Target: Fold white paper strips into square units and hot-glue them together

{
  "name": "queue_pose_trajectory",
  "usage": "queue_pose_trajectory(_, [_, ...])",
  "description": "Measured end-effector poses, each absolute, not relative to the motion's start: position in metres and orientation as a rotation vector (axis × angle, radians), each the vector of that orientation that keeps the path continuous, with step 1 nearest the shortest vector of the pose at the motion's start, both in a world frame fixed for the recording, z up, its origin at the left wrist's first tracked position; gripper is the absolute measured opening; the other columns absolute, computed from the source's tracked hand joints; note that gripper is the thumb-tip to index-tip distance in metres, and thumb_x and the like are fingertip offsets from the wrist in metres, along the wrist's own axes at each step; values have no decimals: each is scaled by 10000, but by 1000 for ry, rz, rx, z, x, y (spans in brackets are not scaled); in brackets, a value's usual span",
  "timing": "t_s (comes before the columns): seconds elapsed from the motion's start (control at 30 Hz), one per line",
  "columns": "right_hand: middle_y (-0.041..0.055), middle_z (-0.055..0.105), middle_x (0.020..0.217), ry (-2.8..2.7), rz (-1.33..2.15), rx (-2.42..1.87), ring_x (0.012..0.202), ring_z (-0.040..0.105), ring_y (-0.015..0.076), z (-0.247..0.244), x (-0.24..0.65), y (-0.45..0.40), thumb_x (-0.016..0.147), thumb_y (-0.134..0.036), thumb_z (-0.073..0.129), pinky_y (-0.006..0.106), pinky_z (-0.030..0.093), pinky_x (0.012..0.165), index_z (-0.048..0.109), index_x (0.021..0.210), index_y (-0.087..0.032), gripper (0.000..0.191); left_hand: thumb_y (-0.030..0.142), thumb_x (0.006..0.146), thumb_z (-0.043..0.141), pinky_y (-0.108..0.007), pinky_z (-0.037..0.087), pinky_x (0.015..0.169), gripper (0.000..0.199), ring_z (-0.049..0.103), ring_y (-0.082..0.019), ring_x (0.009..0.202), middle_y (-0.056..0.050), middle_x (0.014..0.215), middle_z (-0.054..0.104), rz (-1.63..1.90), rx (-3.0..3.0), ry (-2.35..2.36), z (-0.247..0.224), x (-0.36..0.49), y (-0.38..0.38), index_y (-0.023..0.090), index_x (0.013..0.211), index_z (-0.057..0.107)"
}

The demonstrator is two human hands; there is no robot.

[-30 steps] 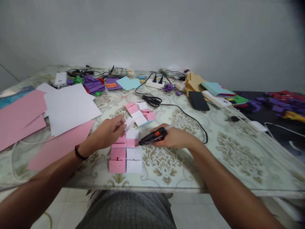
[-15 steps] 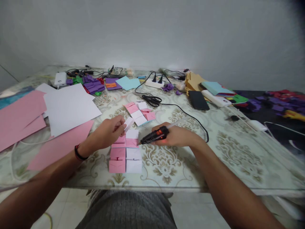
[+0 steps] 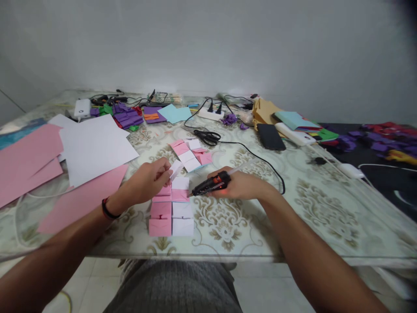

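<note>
Pink and white folded paper pieces point(image 3: 183, 210) form a flat block in front of me. At its far edge, my left hand point(image 3: 154, 177) pinches a raised white paper flap point(image 3: 176, 168) between thumb and fingers. My right hand point(image 3: 241, 184) is wrapped round a black glue gun point(image 3: 211, 183) with a clear glue stick point(image 3: 243, 165) out of its back and a small red light. The nozzle points left, at the pink strip on the block's right side; whether it touches the paper I cannot tell. Beyond lies a second pink and white folded piece point(image 3: 190, 155).
Black scissors point(image 3: 207, 137) and the gun's cable lie behind my right hand. White sheets point(image 3: 97, 148) and pink sheets point(image 3: 29, 161) spread on the left. A power strip point(image 3: 211, 114), a phone point(image 3: 271, 137) and purple paper scraps point(image 3: 127, 116) sit farther back.
The glue gun has shifted very slightly, its nozzle a touch higher and to the left. My left hand stays in place on the flap.
</note>
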State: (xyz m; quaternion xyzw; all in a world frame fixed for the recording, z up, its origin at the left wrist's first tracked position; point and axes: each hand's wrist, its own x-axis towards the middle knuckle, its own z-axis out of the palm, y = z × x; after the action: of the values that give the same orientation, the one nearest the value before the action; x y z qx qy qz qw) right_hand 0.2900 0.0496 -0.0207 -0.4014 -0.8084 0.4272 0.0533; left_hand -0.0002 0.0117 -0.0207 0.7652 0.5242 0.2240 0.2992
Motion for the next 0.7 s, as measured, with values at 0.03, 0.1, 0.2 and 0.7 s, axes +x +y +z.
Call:
queue_pose_trajectory(0.03, [-19, 665, 685, -2459, 1291, -1224, 611, 523, 136, -21, 290, 50, 787, -421, 741, 250, 423, 600, 765, 866, -182, 252, 336, 1021, 481, -301, 479, 685, 154, 720, -187, 725, 25, 770, 764, 595, 2035, 1393, -21, 0, 12, 244, 901, 507])
queue_pose_trajectory(0.1, [-19, 658, 682, -2462, 1284, -1218, 612, 519, 136, -21, 290, 50, 791, -412, 733, 252, 419, 598, 759, 857, -182, 241, 342, 1022, 479, -302, 484, 683, 159, 721, -188, 724, 23, 773, 766, 595, 2037, 1392, -20, 0, 12, 244, 899, 505])
queue_pose_trajectory(0.2, [-12, 662, 700, -2473, 1262, -1187, 618, 515, 139, -21, 290, 50, 796, -415, 731, 254, 415, 594, 757, 873, -179, 249, 349, 1022, 479, -300, 491, 675, 166, 725, -188, 720, 17, 773, 769, 595, 2035, 1390, -20, 0, 11, 243, 898, 508])
queue_pose_trajectory(0.7, [-40, 553, 691, -2380, 1236, -1012, 625, 452, 111, -32, 272, 43, 832, -441, 751, 252, 350, 584, 595, 755, -184, 310, 347, 1021, 463, -300, 512, 676, 170, 718, -191, 715, 0, 772, 757, 585, 2034, 1383, -21, 0, 11, 238, 897, 505])
